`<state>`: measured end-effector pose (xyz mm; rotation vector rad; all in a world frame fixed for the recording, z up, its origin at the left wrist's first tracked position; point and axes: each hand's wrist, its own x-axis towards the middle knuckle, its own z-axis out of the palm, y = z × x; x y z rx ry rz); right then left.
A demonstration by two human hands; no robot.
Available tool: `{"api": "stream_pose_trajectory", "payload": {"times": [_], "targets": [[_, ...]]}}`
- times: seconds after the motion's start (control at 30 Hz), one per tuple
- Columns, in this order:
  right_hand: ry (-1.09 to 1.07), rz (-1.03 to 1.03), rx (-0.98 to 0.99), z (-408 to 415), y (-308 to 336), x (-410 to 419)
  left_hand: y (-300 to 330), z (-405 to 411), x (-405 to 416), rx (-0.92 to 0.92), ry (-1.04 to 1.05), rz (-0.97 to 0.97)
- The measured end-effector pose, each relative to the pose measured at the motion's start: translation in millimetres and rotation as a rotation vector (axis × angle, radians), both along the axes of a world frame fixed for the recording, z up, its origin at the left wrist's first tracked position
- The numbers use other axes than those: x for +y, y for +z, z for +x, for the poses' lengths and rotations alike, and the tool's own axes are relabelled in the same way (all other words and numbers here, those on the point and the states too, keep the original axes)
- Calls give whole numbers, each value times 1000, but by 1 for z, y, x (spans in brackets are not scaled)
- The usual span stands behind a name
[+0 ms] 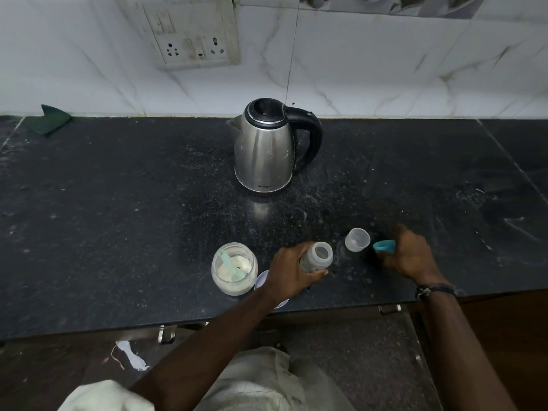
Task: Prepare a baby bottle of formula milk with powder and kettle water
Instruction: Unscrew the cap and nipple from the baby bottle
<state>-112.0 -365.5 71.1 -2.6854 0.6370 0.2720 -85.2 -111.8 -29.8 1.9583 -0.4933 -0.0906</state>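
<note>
Gripping the bottle (317, 258), the left hand (292, 269) wraps its fingers round the body and holds it tilted, the uncapped mouth facing up toward the camera, low over the counter (118, 203) near its front edge. Just right of the bottle stands a clear cap (357, 239), upright and apart from both hands. The right hand (407, 253) pinches a teal ring (384, 246) beside the cap; whether the ring touches the counter cannot be determined. Left of the bottle stands an open jar (234, 269) of white powder with a pale green scoop (232, 266) lying inside. A white lid (264, 280) lies flat between jar and left hand, mostly hidden by the wrist. A steel kettle (267, 149) stands farther back, lid closed, handle to the right. A green cloth (49, 120) lies at the far left against the wall.
</note>
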Motion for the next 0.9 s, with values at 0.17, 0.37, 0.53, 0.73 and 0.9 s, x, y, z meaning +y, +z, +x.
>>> {"api": "stream_pose_trajectory", "payload": {"times": [0.17, 0.37, 0.53, 0.73, 0.9], "targets": [[-11, 51, -12, 0, -19, 6, -2, -1, -1, 27, 11, -37], [21, 47, 10, 1, -20, 7, -2, -3, -2, 81, 19, -65], [45, 59, 25, 0, -14, 2, 3, -5, -1, 113, 16, -62], [66, 34, 77, 3, -7, 2, 9, -6, -1, 149, 29, -44], [97, 13, 129, 3, -10, 4, 10, -7, -1, 188, 39, -32]]}}
